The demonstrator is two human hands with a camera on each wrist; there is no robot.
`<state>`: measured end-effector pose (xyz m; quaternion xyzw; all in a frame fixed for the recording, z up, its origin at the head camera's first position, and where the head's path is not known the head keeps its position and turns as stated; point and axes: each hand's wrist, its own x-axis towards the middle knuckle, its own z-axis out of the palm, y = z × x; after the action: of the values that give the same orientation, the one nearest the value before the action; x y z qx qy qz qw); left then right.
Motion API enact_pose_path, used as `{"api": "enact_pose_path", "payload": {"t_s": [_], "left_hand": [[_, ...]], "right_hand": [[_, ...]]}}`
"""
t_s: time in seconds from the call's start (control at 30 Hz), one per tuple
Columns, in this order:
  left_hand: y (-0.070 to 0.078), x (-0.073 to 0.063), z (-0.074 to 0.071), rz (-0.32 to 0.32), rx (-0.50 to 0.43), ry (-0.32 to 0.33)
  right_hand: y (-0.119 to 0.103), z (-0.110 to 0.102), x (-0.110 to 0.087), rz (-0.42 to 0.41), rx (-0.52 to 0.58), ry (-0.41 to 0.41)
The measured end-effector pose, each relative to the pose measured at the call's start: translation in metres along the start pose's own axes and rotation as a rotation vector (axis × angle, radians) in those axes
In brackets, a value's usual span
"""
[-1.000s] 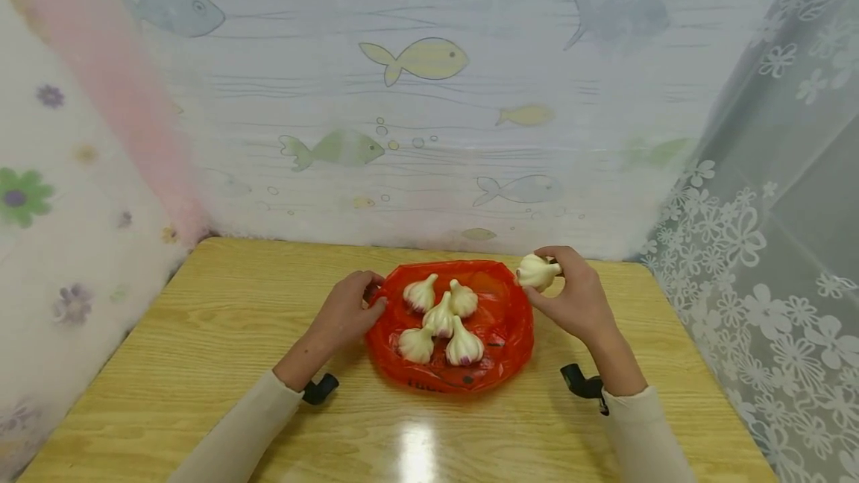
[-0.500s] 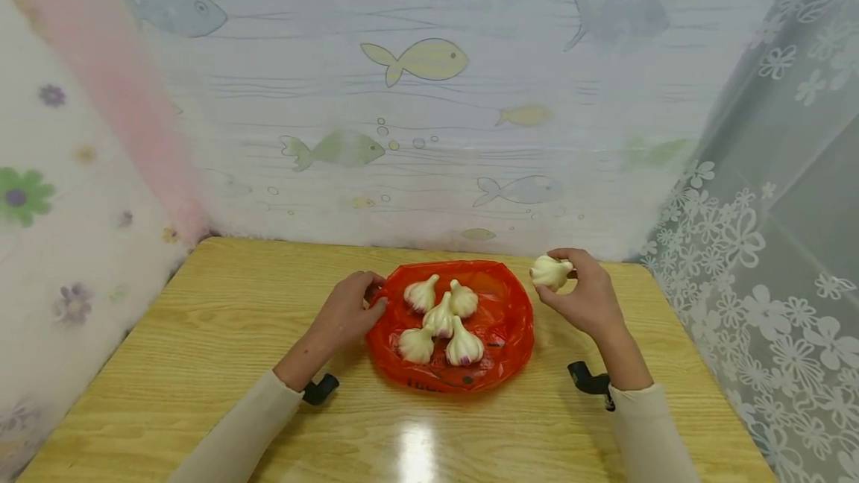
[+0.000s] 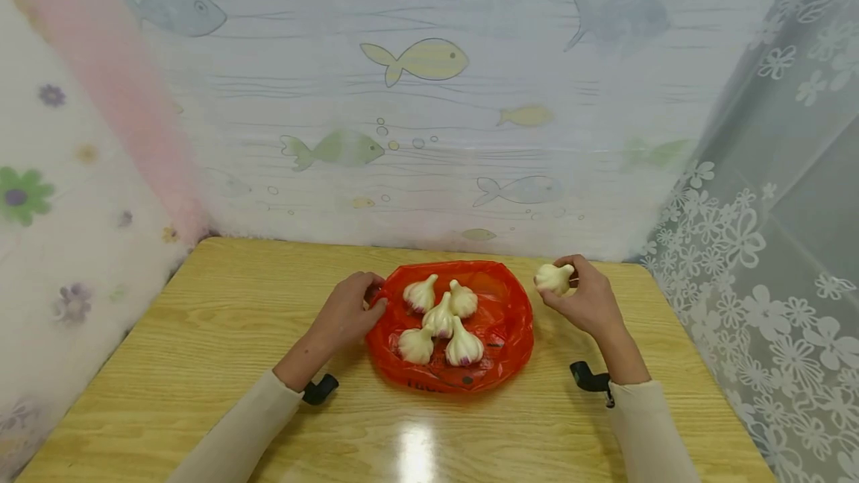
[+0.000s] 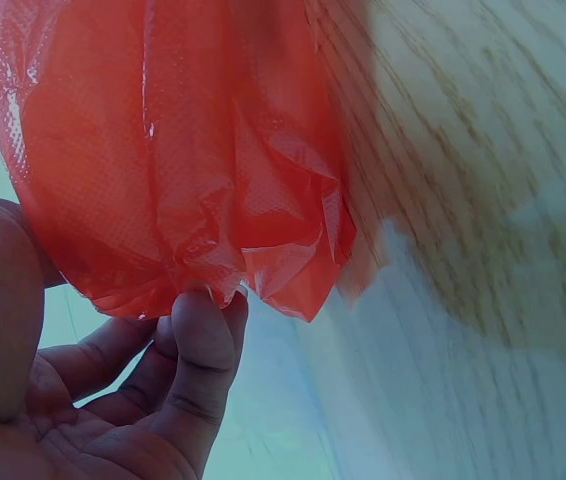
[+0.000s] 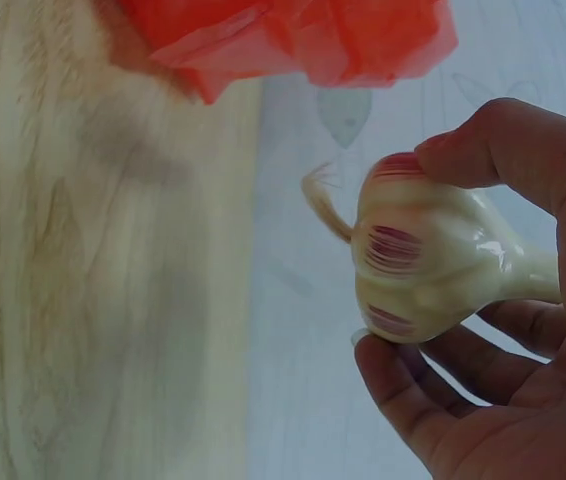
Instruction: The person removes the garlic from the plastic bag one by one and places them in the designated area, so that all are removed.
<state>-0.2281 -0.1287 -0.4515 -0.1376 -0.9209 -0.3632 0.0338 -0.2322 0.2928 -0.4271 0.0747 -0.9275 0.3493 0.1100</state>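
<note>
A red plastic bag (image 3: 496, 304) lies opened out on the table, with several garlic bulbs (image 3: 464, 343) grouped inside its raised rim. At the bag's left edge, my left hand (image 3: 344, 311) pinches the plastic; the left wrist view shows the thumb and fingers (image 4: 203, 335) at the crumpled red rim. To the right of the bag, my right hand (image 3: 590, 300) holds one garlic bulb (image 3: 553, 279) between thumb and fingers. Close up in the right wrist view, that garlic bulb (image 5: 413, 250) is glossy cream with purple-red streaks and a tuft of root at its base.
The wood-grain table (image 3: 201, 334) reaches back to a wall covering (image 3: 416, 118) printed with fish. On the right hangs a lace-patterned curtain (image 3: 758, 304). A black wrist mount (image 3: 590, 379) sits on the right wrist, another black mount (image 3: 321, 390) on the left.
My right hand, with the garlic bulb in it, has moved from the bag's right rim a little to the right, then slightly down. The left hand and the bag have stayed put.
</note>
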Motion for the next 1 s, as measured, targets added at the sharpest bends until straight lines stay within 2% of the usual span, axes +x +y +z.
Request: {"api": "enact_pose_path", "payload": {"t_s": [0.27,0.6,1.0], "left_hand": [[0.000,0.000,-0.001,0.002,-0.004,0.000],[0.001,-0.001,0.000,0.007,-0.009,0.002],[0.001,-0.001,0.000,0.003,-0.007,-0.003]], "right_hand": [[0.010,0.001,0.002,0.070,-0.008,-0.071],[0.028,0.006,0.003,0.072,-0.026,-0.102],[0.042,0.016,0.003,0.066,-0.019,-0.082]]}}
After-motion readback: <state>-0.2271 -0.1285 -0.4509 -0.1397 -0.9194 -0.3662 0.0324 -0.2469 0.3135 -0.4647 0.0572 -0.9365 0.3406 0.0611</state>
